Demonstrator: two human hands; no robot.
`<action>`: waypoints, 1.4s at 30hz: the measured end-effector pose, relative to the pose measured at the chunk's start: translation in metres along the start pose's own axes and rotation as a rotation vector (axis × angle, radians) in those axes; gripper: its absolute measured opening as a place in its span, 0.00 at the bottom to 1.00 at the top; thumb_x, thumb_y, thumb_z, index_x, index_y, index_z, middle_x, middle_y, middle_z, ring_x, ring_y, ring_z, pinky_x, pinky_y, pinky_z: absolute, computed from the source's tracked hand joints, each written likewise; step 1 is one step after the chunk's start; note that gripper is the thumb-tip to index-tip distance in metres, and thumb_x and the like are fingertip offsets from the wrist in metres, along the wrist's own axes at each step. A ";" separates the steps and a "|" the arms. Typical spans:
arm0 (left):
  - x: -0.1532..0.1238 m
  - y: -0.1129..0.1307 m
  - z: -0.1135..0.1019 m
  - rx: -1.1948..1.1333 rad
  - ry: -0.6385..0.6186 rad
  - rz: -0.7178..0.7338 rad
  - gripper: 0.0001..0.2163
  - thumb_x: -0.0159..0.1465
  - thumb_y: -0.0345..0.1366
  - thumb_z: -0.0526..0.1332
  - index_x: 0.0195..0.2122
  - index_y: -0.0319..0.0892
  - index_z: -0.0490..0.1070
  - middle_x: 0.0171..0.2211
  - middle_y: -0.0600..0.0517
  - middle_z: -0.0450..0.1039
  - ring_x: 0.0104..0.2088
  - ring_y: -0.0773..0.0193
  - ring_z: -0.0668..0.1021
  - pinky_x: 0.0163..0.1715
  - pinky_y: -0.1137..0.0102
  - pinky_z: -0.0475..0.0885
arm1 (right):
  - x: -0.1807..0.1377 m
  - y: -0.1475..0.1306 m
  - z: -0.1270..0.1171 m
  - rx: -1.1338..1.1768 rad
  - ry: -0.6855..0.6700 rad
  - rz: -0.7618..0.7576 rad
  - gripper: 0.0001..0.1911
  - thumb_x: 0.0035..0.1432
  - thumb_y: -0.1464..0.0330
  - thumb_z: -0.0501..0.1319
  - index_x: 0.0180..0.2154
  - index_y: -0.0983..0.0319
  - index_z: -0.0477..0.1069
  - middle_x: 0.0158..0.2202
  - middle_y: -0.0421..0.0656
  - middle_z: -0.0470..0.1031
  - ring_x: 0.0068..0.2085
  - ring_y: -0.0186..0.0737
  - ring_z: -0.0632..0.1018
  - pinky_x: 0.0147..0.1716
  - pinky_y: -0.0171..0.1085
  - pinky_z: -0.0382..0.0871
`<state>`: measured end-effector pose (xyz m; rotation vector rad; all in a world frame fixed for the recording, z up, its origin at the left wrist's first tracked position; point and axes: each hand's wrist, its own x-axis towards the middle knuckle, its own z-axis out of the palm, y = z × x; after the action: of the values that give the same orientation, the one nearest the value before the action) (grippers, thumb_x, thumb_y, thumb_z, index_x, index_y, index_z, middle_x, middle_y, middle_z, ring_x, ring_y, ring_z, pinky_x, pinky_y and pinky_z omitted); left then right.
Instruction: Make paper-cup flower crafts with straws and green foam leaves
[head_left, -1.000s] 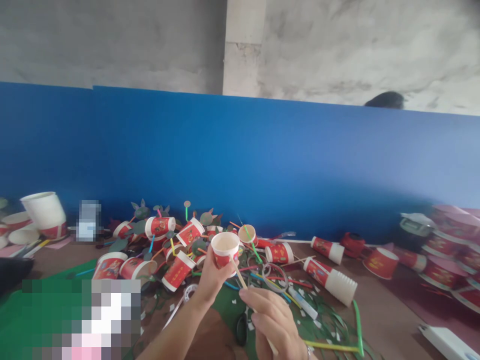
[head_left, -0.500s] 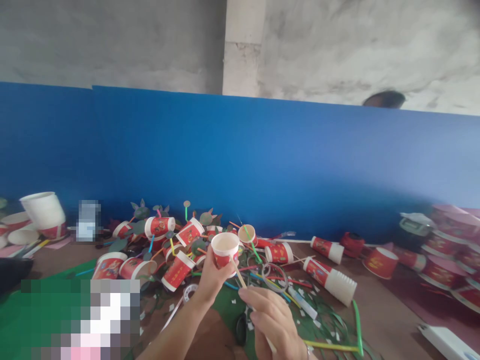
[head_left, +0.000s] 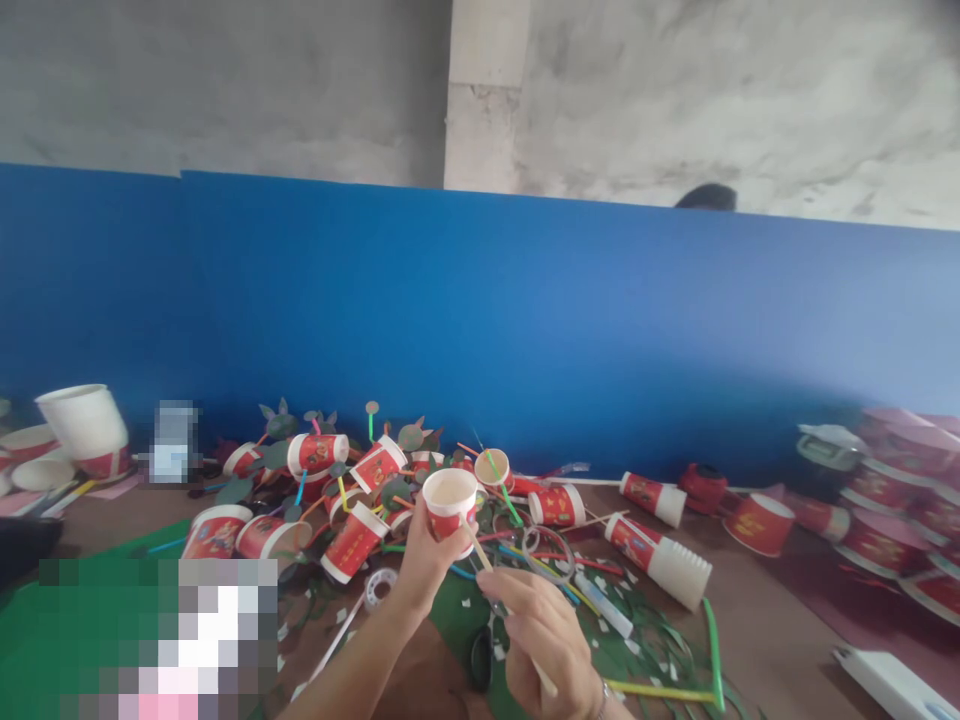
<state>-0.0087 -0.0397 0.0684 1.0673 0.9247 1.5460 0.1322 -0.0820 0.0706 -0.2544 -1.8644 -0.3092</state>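
My left hand point(head_left: 429, 560) is wrapped round a red paper cup with a white rim point(head_left: 450, 490), holding it upright with its mouth facing up. Between the fingers of my right hand point(head_left: 544, 625) is a thin pale wooden stick point(head_left: 481, 552), its tip at the side of the cup near my left thumb. Below my hands, dark-handled scissors point(head_left: 482, 655) lie on green paper, partly covered by my right hand. A roll of clear tape point(head_left: 550, 555) and a white glue tube point(head_left: 604, 605) lie to the right of the cup.
Several red cups point(head_left: 355, 542) with straws and paper cut-outs are heaped at the left and middle. A stack of cups point(head_left: 660, 560) lies on its side at right. Green straw pieces point(head_left: 712, 655) and paper scraps cover the table. A blue partition point(head_left: 480, 320) stands behind; a head shows above it.
The stick's tip has shifted slightly at the cup's side, and my right hand has tilted a little. Behind the partition, the person's head has moved left.
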 end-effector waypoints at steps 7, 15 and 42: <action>0.002 -0.006 0.002 0.020 0.041 0.047 0.27 0.48 0.32 0.67 0.51 0.43 0.63 0.39 0.49 0.74 0.38 0.58 0.77 0.41 0.63 0.74 | -0.012 0.007 0.004 0.064 0.051 0.021 0.19 0.58 0.82 0.46 0.50 0.65 0.58 0.44 0.54 0.75 0.45 0.45 0.77 0.36 0.45 0.76; 0.002 -0.010 0.001 0.031 0.041 0.078 0.27 0.48 0.33 0.67 0.51 0.43 0.62 0.41 0.49 0.74 0.40 0.59 0.77 0.44 0.63 0.73 | -0.014 0.009 0.005 0.090 0.071 0.005 0.16 0.59 0.80 0.47 0.48 0.63 0.59 0.44 0.54 0.75 0.44 0.44 0.78 0.36 0.44 0.77; 0.007 -0.009 -0.001 0.076 0.122 0.072 0.26 0.46 0.35 0.68 0.47 0.42 0.64 0.40 0.48 0.75 0.39 0.59 0.77 0.38 0.68 0.72 | -0.005 -0.001 0.003 0.001 -0.014 0.052 0.14 0.61 0.79 0.47 0.47 0.63 0.60 0.42 0.54 0.77 0.46 0.42 0.77 0.37 0.42 0.76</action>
<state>-0.0078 -0.0309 0.0613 1.0797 1.0450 1.6616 0.1309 -0.0820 0.0646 -0.3040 -1.8685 -0.2713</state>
